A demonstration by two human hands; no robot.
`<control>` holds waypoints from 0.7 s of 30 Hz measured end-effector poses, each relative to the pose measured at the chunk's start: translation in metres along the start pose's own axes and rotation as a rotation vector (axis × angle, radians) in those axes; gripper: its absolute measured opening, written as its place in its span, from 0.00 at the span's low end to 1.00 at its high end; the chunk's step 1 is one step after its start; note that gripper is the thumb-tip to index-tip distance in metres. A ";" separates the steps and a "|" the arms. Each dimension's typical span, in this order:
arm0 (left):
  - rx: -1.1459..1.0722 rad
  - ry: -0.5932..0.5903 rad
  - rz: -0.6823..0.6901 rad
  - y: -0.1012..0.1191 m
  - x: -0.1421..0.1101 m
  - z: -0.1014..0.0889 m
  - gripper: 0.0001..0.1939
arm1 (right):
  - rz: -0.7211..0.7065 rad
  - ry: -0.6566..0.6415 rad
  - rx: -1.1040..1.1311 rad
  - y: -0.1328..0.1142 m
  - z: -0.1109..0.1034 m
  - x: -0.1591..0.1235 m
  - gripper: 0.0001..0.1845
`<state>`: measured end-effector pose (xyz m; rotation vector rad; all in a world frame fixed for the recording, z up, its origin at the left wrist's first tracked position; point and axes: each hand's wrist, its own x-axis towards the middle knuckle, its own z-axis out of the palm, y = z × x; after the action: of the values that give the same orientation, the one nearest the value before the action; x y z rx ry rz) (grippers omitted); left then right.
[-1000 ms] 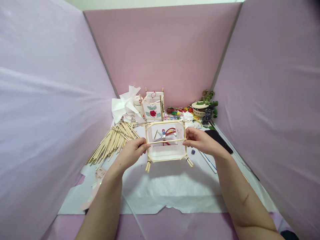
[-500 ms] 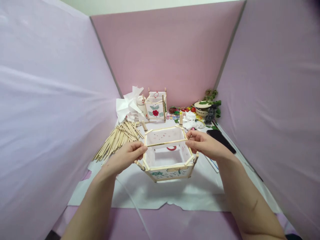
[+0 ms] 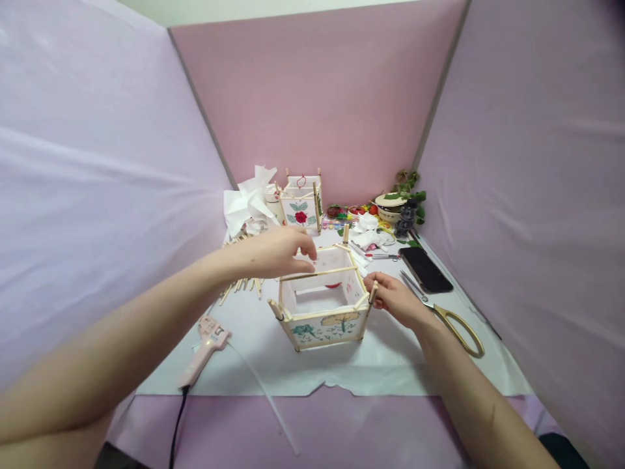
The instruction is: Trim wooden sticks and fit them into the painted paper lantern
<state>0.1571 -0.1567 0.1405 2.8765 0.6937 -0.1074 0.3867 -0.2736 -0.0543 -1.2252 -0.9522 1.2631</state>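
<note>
Glue gun [image 3: 202, 348]: pink, lying on the white paper sheet [image 3: 390, 365] at the near left, its dark cord trailing off the front edge.

Stick pile [image 3: 239, 283]: loose wooden sticks beyond the glue gun, partly hidden behind the forearm of the left hand.

Left hand [image 3: 276, 251]: reaching in from the left, palm down, above the far left corner of the lantern frame. Fingertips [image 3: 307, 264] rest at the left end of the cross stick; whether they pinch it or only touch it cannot be told.

Crumpled tissue [image 3: 244, 202]: white, at the back left, against the pink partition.

Finished lantern [image 3: 300, 205]: small, upright, red flower on its front panel, at the back just right of the tissue.

Lantern frame [image 3: 322, 306]: open-topped box of wooden sticks and white paper panels, standing on the paper sheet at centre, between the 2 hands. Painted flowers and leaves on the near panel.

Cross stick [image 3: 319, 273]: 1 thin stick laid across the frame's open top.

Right hand [image 3: 395, 299]: at the frame's near right corner, fingers closed on the corner post.

Phone [image 3: 424, 268]: black, flat, right of the frame.

Scissors [image 3: 449, 316]: gold handles, just beside the right wrist.

Potted plant [image 3: 407, 195]: back right corner.
</note>
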 end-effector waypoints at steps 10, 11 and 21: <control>0.228 -0.211 -0.004 0.026 0.034 0.016 0.08 | 0.017 0.114 0.005 0.049 -0.007 0.007 0.15; 0.223 -0.202 0.004 0.027 0.034 0.016 0.08 | 0.015 0.108 -0.002 0.050 -0.007 0.008 0.15; 0.225 -0.136 0.031 0.025 0.027 0.007 0.08 | 0.019 0.108 -0.039 0.048 -0.007 0.005 0.15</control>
<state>0.1919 -0.1679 0.1341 3.0541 0.6482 -0.3972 0.3867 -0.2743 -0.1028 -1.3222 -0.8928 1.1856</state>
